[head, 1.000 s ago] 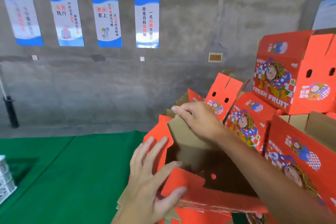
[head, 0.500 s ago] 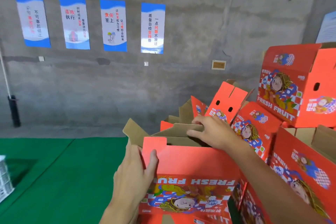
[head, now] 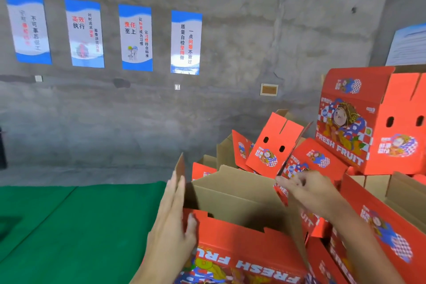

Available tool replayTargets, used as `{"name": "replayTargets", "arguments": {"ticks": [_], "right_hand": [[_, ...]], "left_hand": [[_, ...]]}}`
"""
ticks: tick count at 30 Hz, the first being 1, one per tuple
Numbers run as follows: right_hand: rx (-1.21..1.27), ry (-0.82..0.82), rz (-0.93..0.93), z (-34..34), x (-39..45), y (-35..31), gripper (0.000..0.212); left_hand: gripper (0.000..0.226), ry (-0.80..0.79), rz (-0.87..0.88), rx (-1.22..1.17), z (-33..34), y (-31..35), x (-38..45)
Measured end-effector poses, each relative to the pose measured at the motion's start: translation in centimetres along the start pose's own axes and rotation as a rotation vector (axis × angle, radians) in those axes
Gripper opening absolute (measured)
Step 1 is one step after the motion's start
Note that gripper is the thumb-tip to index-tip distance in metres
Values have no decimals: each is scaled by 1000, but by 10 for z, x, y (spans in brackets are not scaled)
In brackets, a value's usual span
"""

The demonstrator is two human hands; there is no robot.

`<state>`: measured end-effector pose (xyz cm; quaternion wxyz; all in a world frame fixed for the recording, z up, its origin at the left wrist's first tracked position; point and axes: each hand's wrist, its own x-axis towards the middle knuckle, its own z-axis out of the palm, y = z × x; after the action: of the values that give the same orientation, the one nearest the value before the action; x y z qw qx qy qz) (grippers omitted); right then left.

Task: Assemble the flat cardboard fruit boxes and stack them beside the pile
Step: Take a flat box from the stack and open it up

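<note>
1. While the box stands open at the top right in front of the person, both hands work on its flaps. Its red front says FRESH FRUIT upside down, so I think the box is turned over and this open end is its bottom.
2. Inside you can see brown card walls and a dark hollow. One brown flap sticks up at the left corner.
3. Fingers straight and together, the left hand lies flat against the left side of the box, thumb on the red front edge. I think it keeps that side steady and is ready to push the flap in.
4. Over at the right corner, the right hand has its fingers bent at the top of the right wall. It seems to pinch the card edge there, but I cannot tell for sure. I think it pulls that side out so the box stays square.
5. Just behind and to the right, touching the box, is the pile of made red boxes, some tipped over.
6. Left of the box is a green mat.
7. Farther back is a grey wall with four posters.
8. Folding the flaps shut looks like the next job.
</note>
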<state>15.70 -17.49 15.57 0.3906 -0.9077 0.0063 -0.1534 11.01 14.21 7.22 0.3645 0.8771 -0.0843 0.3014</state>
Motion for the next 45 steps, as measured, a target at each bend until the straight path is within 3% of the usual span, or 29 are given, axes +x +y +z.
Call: {"name": "replayTargets", "arguments": {"ticks": [2,5,7,10,13,16,19,21,25,28,32,34,36,38,40,42,44,45], "right_hand": [[295,-124,-62,17,-7,-4,49],[291,-37,-322,39,-6,8,30],[376,-45,-393,47,-2,20,9],[494,-123,-333,59,7,30,22],[597,27,-156,68,22,28,33],[494,19,-262,88,23,28,13],[281,103,-429,91,21,34,18],[238,2,-540,89,12,39,23],[277,-301,-539,89,-12,47,42],[95,-287,-476,91,-11,43,44],[-307,-264,-453,100,1,33,71],[-392,-273,-440,101,8,32,76],[-367,-292,-424,97,11,31,69],[-172,-204,-340,87,5,35,56],[56,74,-203,75,-2,52,71],[68,233,-64,68,-9,72,85],[134,75,187,77,-14,88,86],[278,-49,355,86,-15,93,77]], "left_hand": [[93,-15,54,-19,3,-2,4],[92,-17,111,-37,4,-7,9],[85,-33,168,-83,3,-11,12],[64,-80,264,-177,4,-17,14],[47,-79,318,-194,5,-21,13],[31,-76,299,-160,4,-23,12],[30,-65,215,-115,6,-21,15],[29,-28,131,-190,11,-24,21],[29,96,56,-204,20,-31,32],[25,125,109,-155,25,-37,36],[21,68,139,-75,28,-35,42],[17,26,109,-3,30,-30,45],[18,3,83,26,28,-25,49],[25,-32,71,20,27,-26,53],[33,-65,47,27,26,-32,56],[37,-87,-7,13,27,-39,59],[43,-104,-37,-30,29,-45,63],[48,-108,-37,-49,29,-46,66]]}}
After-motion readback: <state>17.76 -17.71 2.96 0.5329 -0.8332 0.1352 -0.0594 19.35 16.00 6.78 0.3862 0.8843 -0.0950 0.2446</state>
